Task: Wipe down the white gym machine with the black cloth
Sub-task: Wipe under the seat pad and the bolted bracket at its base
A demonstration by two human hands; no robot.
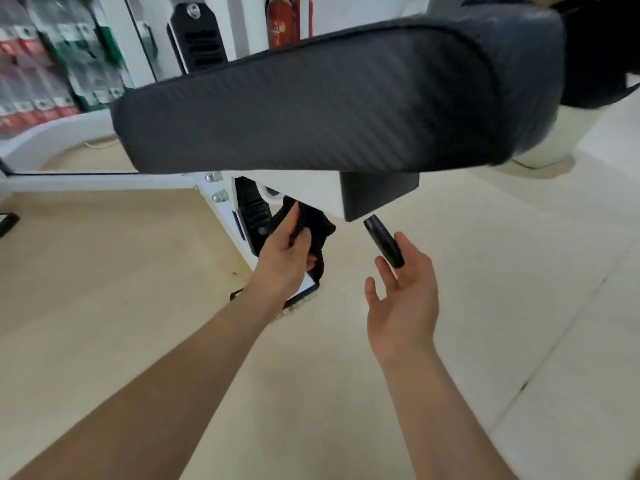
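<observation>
The white gym machine (304,187) fills the upper view, its white frame running under a wide black padded seat (311,98). My left hand (284,261) reaches beneath the seat and holds the black cloth (317,226) bunched against the white frame post. My right hand (403,296) hovers palm up to the right, fingers spread, just below a black lever handle (382,240) that sticks out from under the seat; the fingertips are at the handle but not wrapped around it.
A beige floor (138,306) lies below. The machine's white base rail (86,181) runs off to the left. A red fire extinguisher (282,20) stands behind the seat, and shelves of boxes (52,64) fill the far left.
</observation>
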